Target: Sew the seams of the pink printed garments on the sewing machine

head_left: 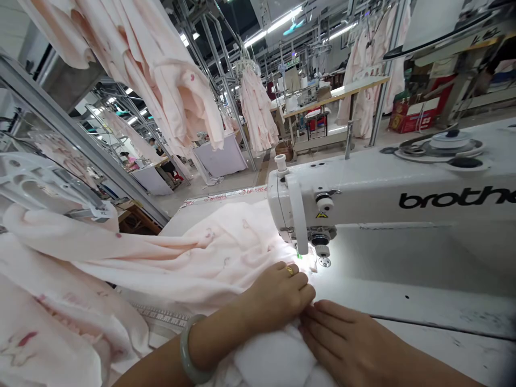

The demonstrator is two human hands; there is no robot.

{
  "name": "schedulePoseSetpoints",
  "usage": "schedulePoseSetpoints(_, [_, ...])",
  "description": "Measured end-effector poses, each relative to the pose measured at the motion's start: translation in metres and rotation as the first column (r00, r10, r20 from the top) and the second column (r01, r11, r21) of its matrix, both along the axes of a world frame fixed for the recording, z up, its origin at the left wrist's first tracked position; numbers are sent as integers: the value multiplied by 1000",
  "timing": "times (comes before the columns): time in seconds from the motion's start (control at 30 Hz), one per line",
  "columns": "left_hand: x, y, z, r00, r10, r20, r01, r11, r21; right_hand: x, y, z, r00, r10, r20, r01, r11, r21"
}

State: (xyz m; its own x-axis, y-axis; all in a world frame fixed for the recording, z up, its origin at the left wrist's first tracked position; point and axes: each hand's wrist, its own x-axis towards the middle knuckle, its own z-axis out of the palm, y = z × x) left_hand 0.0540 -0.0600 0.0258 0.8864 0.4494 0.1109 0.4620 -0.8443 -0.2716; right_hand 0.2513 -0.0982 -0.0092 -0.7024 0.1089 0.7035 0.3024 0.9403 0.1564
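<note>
A pale pink garment with small printed figures is spread over the sewing table, its edge under the lit needle area of a white sewing machine. My left hand, with a ring and a bangle, is closed on the fabric just in front of the machine head. Beside it, my right hand lies with fingers together, its fingertips pinching the cloth edge close to the left hand. Exactly what lies beneath the fingers is hidden. More white-pink cloth bunches below both hands.
A white hanger with an XL tag carries pink cloth at the left. Pink garments hang overhead on a metal frame. A ruler strip runs along the table's front. Behind stand other worktables and a red box.
</note>
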Motion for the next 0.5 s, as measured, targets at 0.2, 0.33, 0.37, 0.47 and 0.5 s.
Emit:
schedulePoseSetpoints(0.2, [2,1,-3,994,59,94,-47,990,-131,-1,-2,0,999,-43,31,42,999,26])
schedulePoseSetpoints(0.33, [2,-9,5,928,310,208,-240,922,-305,0,5,-19,999,34,32,-27,978,-206])
schedulePoseSetpoints(0.37, [1,-12,8,897,371,238,-284,899,-332,0,7,-22,997,46,55,-31,969,-244])
schedulePoseSetpoints(0.47, [-3,-21,10,874,404,272,-284,877,-388,1,10,-23,994,58,90,-29,955,-296])
schedulePoseSetpoints(0.5, [-4,-22,9,881,384,275,-260,881,-396,1,10,-21,995,60,81,-33,952,-304])
